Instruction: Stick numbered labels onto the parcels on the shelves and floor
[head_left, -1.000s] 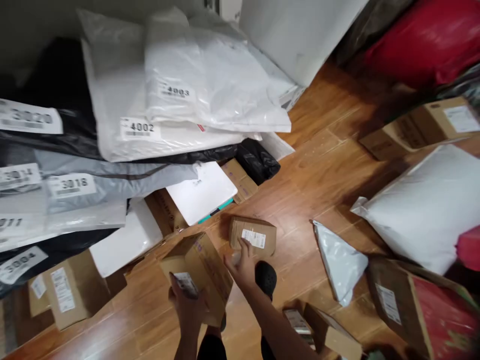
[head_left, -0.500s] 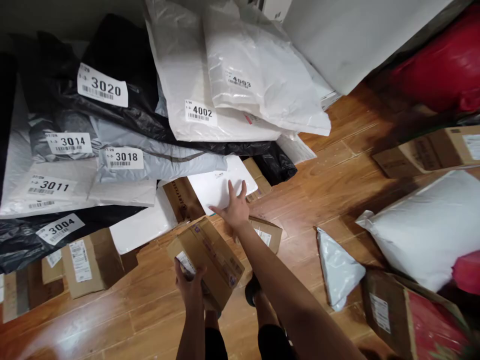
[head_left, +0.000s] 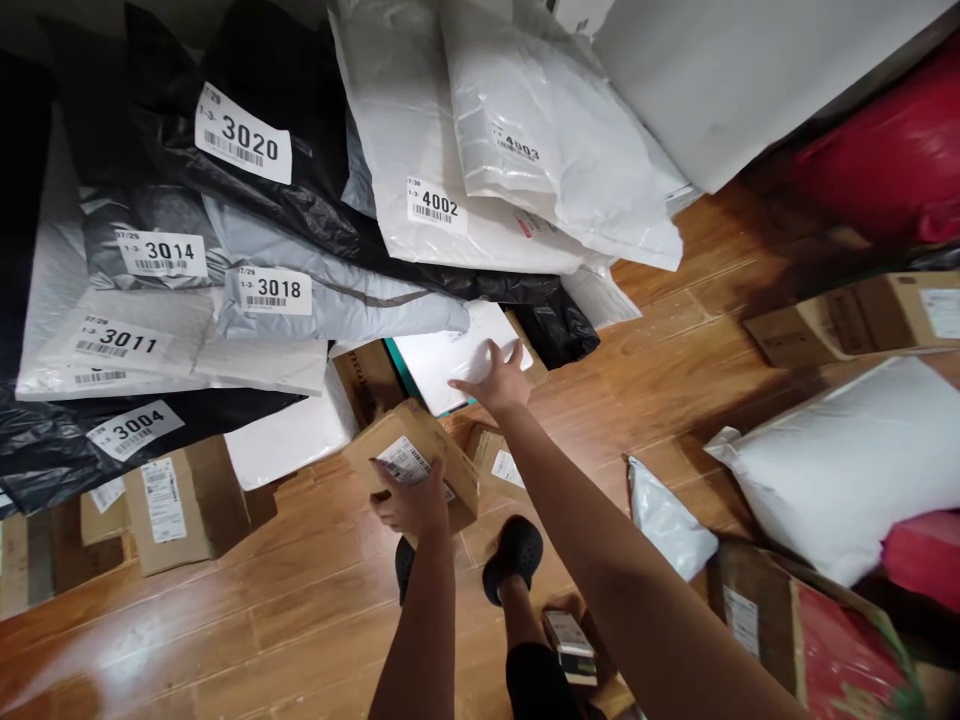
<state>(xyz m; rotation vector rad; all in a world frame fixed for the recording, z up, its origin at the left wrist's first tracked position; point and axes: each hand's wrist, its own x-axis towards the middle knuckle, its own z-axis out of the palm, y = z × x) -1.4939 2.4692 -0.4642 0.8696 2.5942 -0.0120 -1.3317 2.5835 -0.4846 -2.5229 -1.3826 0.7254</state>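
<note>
My left hand [head_left: 412, 497] grips a brown cardboard box [head_left: 461, 468] that has a white label on the face under my fingers. The box is tilted, with its far edge close to the lower front of the shelf pile. My right hand [head_left: 501, 382] rests with fingers spread on a flat white box [head_left: 442, 355] with a teal edge, wedged below grey and black mailing bags. A smaller labelled carton [head_left: 501, 462] sits on the floor just below my right wrist.
Stacked mailing bags with number labels, such as a black bag [head_left: 315, 215] and a white bag [head_left: 405, 130], overhang the pile. A carton [head_left: 195, 500] stands left. On the wooden floor [head_left: 300, 610] at right lie a grey pouch [head_left: 667, 520] and a white sack [head_left: 840, 460].
The held cardboard box has turned, so its labelled face shows more, and my left hand has moved right and up. More of the white box's teal edge shows. The view has shifted slightly.
</note>
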